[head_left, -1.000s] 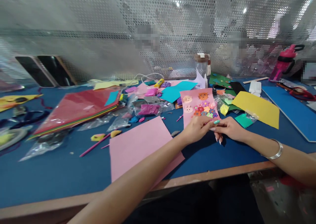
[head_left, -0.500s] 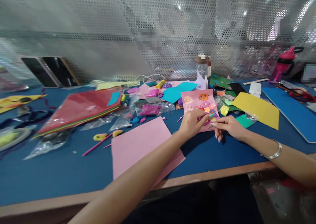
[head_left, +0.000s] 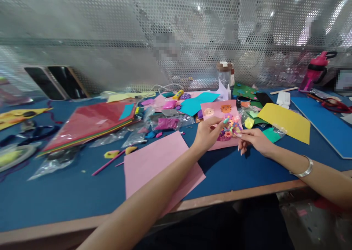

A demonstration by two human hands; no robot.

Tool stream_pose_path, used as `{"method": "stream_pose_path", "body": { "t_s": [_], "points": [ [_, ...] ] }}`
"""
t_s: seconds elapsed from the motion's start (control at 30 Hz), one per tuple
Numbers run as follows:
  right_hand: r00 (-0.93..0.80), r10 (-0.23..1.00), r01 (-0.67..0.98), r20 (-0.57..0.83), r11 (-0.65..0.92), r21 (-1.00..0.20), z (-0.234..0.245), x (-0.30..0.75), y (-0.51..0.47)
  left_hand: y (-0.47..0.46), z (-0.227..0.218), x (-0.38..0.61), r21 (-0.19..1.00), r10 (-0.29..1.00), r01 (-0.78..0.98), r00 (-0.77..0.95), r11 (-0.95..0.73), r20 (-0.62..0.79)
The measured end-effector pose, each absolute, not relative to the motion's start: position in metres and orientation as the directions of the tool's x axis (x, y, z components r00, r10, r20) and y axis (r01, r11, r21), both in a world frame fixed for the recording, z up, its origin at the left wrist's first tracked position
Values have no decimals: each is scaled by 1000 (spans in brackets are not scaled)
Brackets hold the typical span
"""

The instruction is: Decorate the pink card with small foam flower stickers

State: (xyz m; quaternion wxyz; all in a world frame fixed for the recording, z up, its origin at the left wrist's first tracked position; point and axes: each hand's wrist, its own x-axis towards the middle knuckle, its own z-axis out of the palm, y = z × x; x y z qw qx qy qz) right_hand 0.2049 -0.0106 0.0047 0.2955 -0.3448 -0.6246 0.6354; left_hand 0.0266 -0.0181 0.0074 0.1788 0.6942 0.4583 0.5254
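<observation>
Presumably light and easily creased, the pink rectangular paper sheet [head_left: 222, 145] bearing small multicoloured flowers [head_left: 228, 134], right of frame centre, suits an edge hold; whether the bare left hand [head_left: 207, 134] and right hand [head_left: 254, 140] grip anything is indiscernible.

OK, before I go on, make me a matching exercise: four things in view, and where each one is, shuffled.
Things
1. flower pieces
2. silver bangle
3. longer magenta stick
4. brown-lidded jar

Places
A. left of the plain pink sheet
B. around the right forearm
C. standing beside the perforated panel
D. below the orange cat face

Pairs: 1-D, 2-B, 3-A, 4-C
</observation>
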Motion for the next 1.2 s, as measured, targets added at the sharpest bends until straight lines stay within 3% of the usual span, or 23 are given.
{"method": "stream_pose_path", "body": {
  "t_s": [0.17,0.47,0.67,1.2],
  "points": [
    [-624,781,54,-26,10,-998,7,204,-13,-20,5,33,678,797,420,273,-603,539],
    [-669,743,118,22,135,-984,5,203,-15,-23,7,34,743,818,387,436,-547,375],
    [-651,759,168,-4,139,-976,6,204,-15,-22,7,32,719,840,434,289,-543,459],
    [-652,758,175,-29,113,-978,3,204,-12,-23,5,32,674,809,448,307,-588,502]
  ]
}}
